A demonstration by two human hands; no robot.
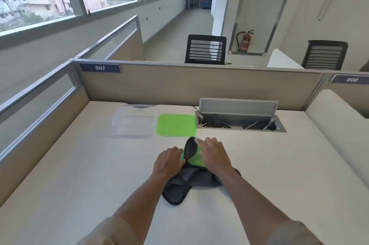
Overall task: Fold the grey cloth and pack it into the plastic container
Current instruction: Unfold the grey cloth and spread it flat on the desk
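Observation:
A grey cloth (179,186) with a green underside lies crumpled on the white desk (79,164), near the middle. My left hand (168,161) grips its left edge. My right hand (214,154) lies flat on the upturned green part, fingers spread, pressing it down. A clear plastic container (134,120) stands open at the back of the desk, left of my hands. Its green lid (176,127) lies flat beside it on the right, just beyond the cloth.
An open cable tray (239,118) with a raised metal flap is set into the desk at the back right. Beige partition walls (199,85) enclose the desk at the back and left. Two black chairs stand beyond the partition.

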